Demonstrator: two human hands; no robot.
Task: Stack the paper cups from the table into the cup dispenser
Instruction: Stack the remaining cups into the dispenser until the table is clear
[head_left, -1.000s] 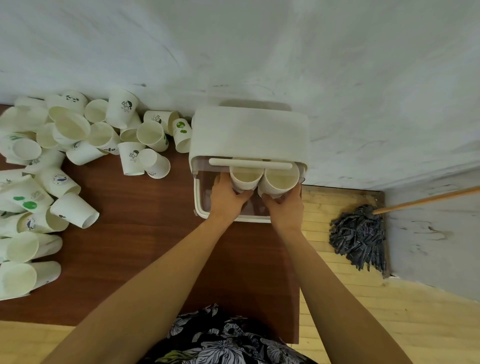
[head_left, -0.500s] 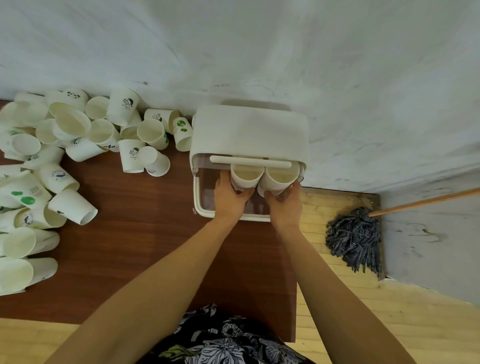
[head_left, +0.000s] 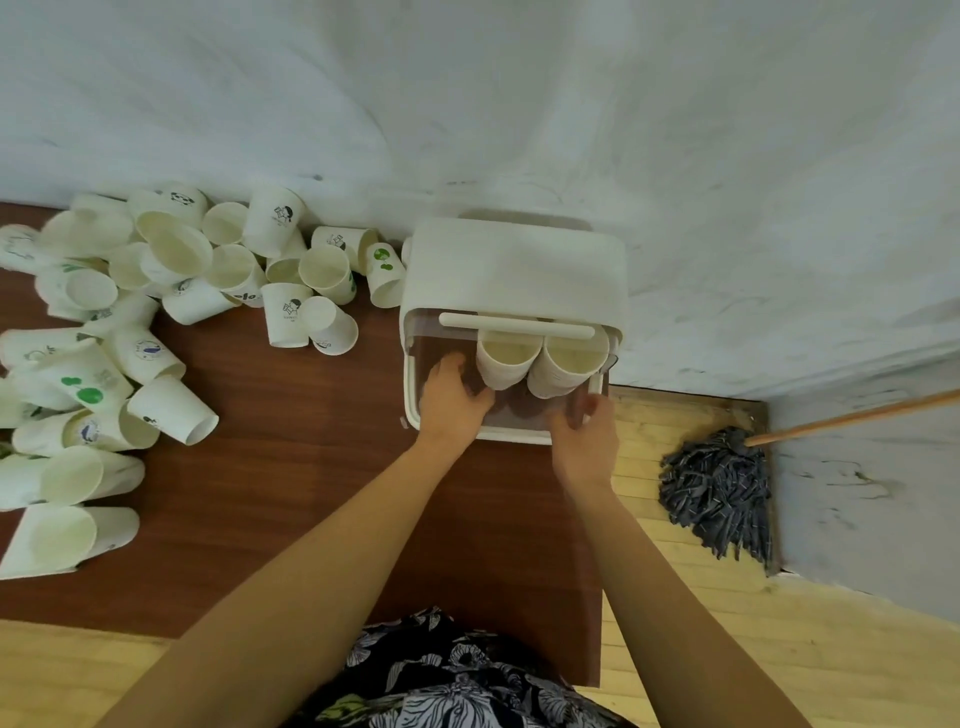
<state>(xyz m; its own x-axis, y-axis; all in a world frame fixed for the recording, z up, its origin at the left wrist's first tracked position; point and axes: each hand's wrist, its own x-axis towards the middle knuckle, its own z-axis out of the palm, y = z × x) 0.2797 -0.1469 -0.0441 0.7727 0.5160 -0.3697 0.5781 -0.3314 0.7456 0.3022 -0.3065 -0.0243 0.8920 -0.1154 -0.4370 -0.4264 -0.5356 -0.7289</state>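
The white cup dispenser (head_left: 511, 270) stands at the table's far right, against the wall. Two stacks of paper cups (head_left: 508, 358) (head_left: 571, 364) sit side by side inside it, mouths toward me, under a white bar. My left hand (head_left: 449, 397) rests at the dispenser's front left, fingers curled beside the left stack's base; whether it grips anything is unclear. My right hand (head_left: 587, 436) pinches the right corner of the clear front cover (head_left: 519, 415). Several loose paper cups (head_left: 171, 410) lie heaped on the left.
The brown table (head_left: 311, 467) ends just right of the dispenser. A grey mop (head_left: 719, 488) with a wooden handle lies on the wooden floor beyond that edge. The white wall runs behind everything.
Both hands have left the two cup stacks. The left slid to the left of its stack; the right dropped down and right onto the clear cover's corner.
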